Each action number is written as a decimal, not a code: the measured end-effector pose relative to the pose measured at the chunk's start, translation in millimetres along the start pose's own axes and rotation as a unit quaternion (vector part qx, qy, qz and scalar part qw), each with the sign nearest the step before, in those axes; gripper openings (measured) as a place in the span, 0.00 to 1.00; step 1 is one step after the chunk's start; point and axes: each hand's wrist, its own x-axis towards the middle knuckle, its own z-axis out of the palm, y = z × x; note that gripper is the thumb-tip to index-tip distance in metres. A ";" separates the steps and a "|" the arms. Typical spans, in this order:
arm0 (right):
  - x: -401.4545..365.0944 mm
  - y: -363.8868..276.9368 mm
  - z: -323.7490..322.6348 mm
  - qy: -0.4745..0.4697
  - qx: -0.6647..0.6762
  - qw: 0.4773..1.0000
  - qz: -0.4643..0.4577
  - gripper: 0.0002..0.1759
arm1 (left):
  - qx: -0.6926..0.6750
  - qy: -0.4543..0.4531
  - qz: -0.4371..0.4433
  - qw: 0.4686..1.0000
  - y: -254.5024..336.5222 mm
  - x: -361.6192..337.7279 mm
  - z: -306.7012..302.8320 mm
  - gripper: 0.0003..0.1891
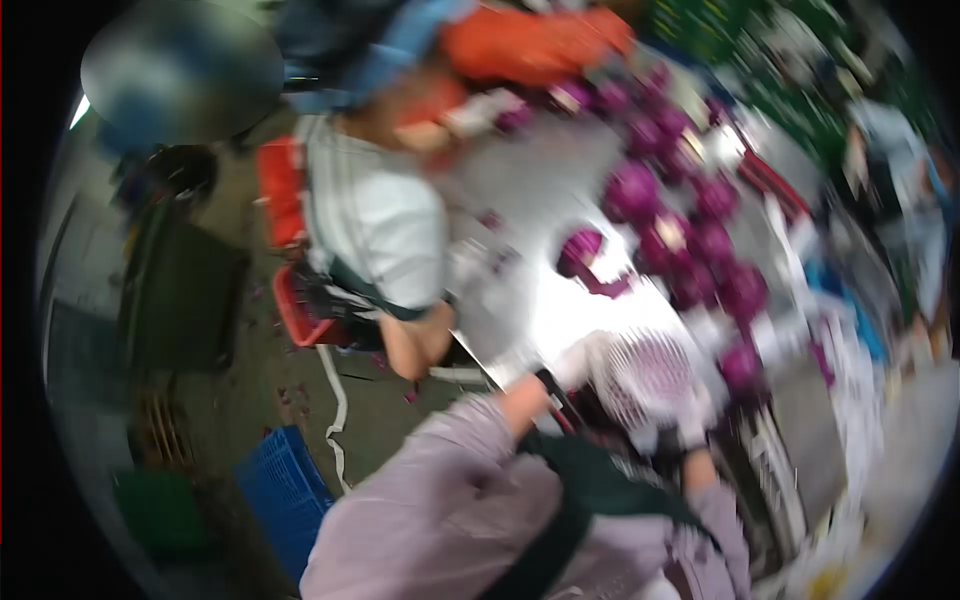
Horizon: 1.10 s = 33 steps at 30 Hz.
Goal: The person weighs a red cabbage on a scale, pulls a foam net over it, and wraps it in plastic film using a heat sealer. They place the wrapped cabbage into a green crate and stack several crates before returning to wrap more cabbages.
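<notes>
My left hand [577,364], in a pale glove, is at the left side of a white slatted basket [650,372] and closed on its rim. My right hand [694,415], also gloved, grips the basket's right side. Something purplish shows through the slats; motion blur hides the detail. The basket is at the near edge of a shiny metal table [530,290]. Beyond it a cut purple cabbage [580,250] lies with a loose leaf. Several purple cabbages [690,240] are heaped to the right.
A co-worker [375,215] stands at the table's left side; an orange-sleeved arm [535,45] reaches across the far end. Another person [905,190] is at far right. Red crates [300,305], a blue crate [285,500] and a dark green bin [185,290] stand left. White material [850,400] hangs at right.
</notes>
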 end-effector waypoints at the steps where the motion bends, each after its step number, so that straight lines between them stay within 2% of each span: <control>1: 11.5 -4.7 -2.6 -0.041 0.308 0.936 0.166 0.29 | -0.199 0.040 0.069 0.977 -1.9 -1.2 15.5 0.17; 2: 23.5 -1.0 -0.4 -0.059 0.341 0.918 0.192 0.34 | -0.050 0.139 0.141 0.979 -33.4 27.4 18.6 0.20; 3: 27.3 -0.6 5.5 0.031 0.270 0.945 0.181 0.34 | 0.095 0.069 -0.048 0.992 -5.6 15.7 9.6 0.21; 4: -0.5 -37.6 34.7 0.060 0.169 0.977 0.116 0.30 | 0.098 0.109 0.020 0.989 -10.2 7.4 14.5 0.22; 5: 40.0 37.8 -26.5 0.013 0.014 0.998 -0.059 0.24 | 0.106 0.142 0.090 0.980 -13.1 1.4 18.6 0.22; 6: 33.6 30.0 -19.4 0.025 -0.081 0.984 -0.155 0.20 | 0.175 0.138 0.077 0.972 -1.1 -10.2 13.3 0.22; 7: 23.6 10.1 -2.6 0.067 0.032 0.996 -0.048 0.20 | 0.245 0.131 0.058 0.959 7.0 -23.2 8.1 0.23; 8: 20.1 6.3 3.7 0.083 0.046 0.995 -0.015 0.20 | 0.244 0.132 0.074 0.958 2.8 -24.7 4.7 0.21; 10: 23.1 9.5 -2.4 0.087 -0.026 0.996 -0.014 0.20 | 0.237 0.125 0.079 0.960 2.8 -22.5 -1.0 0.21; 11: 23.4 12.7 -3.8 0.094 -0.111 0.989 -0.029 0.21 | 0.229 0.111 0.085 0.963 -1.4 -19.1 -1.8 0.21; 12: 26.1 17.2 -9.1 0.107 -0.216 0.969 -0.045 0.21 | 0.153 0.111 0.083 0.979 -6.4 -12.6 -3.7 0.22; 13: 26.1 19.5 -13.6 0.125 -0.323 0.937 -0.056 0.21 | 0.121 0.099 0.082 0.984 -21.6 0.3 -7.3 0.24; 15: 23.8 22.1 -14.5 0.148 -0.466 0.871 -0.053 0.22 | 0.070 -0.043 -0.089 0.993 27.9 -5.8 -12.8 0.25; 16: 20.8 21.2 -13.7 0.123 -0.514 0.837 -0.137 0.19 | -0.009 -0.096 -0.084 0.992 6.7 13.3 -13.4 0.22; 17: 14.2 8.1 0.0 0.134 -0.519 0.833 -0.136 0.16 | -0.154 -0.117 -0.123 0.973 27.1 6.7 -6.1 0.21; 19: 7.6 -3.4 7.2 0.121 -0.484 0.853 -0.151 0.17 | -0.340 -0.166 -0.101 0.920 13.5 13.6 7.4 0.23; 20: 16.9 16.3 -1.0 0.100 -0.344 0.926 -0.116 0.17 | -0.320 -0.089 -0.145 0.932 41.5 1.4 19.1 0.23; 21: 31.2 39.6 -13.3 0.071 -0.201 0.974 -0.078 0.18 | -0.305 -0.010 -0.184 0.935 72.0 -14.5 30.4 0.23; 22: 17.0 6.4 4.0 -0.020 0.180 0.982 0.053 0.19 | -0.379 -0.075 -0.116 0.915 43.2 -3.3 32.8 0.22; 23: 6.9 -9.5 7.4 -0.047 0.084 0.995 0.012 0.23 | -0.354 -0.084 -0.123 0.923 41.6 1.2 35.6 0.22; 25: -18.9 -65.3 30.0 -0.063 0.294 0.943 0.140 0.28 | -0.324 -0.102 -0.031 0.940 68.1 -5.4 47.1 0.20; 26: -25.7 -94.0 39.5 -0.094 0.290 0.948 0.095 0.31 | -0.298 -0.121 0.015 0.947 77.7 -3.3 49.1 0.20; 27: -24.7 -96.4 31.3 -0.121 0.294 0.945 0.072 0.32 | -0.272 -0.142 0.054 0.950 86.2 -1.9 50.8 0.19; 28: -32.8 -120.8 43.0 -0.113 0.314 0.940 0.075 0.32 | -0.222 -0.151 0.122 0.956 103.6 -3.8 52.2 0.19; 29: -25.6 -112.2 36.8 -0.051 0.304 0.951 0.007 0.28 | -0.174 -0.164 0.181 0.954 119.2 -4.7 54.7 0.19; 30: -21.5 -106.7 25.2 -0.006 0.241 0.967 -0.085 0.23 | -0.095 -0.163 0.254 0.949 126.5 0.5 58.2 0.19; 31: -25.9 -120.4 29.1 0.023 0.175 0.978 -0.114 0.19 | -0.116 -0.172 0.239 0.949 131.1 4.9 63.5 0.19; 32: -32.5 -133.2 33.7 0.037 0.034 0.978 -0.202 0.18 | -0.136 -0.198 0.247 0.939 131.3 7.7 61.4 0.21; 33: -32.4 -134.1 34.2 0.053 -0.055 0.972 -0.223 0.16 | -0.055 -0.148 0.293 0.943 116.9 17.0 63.7 0.24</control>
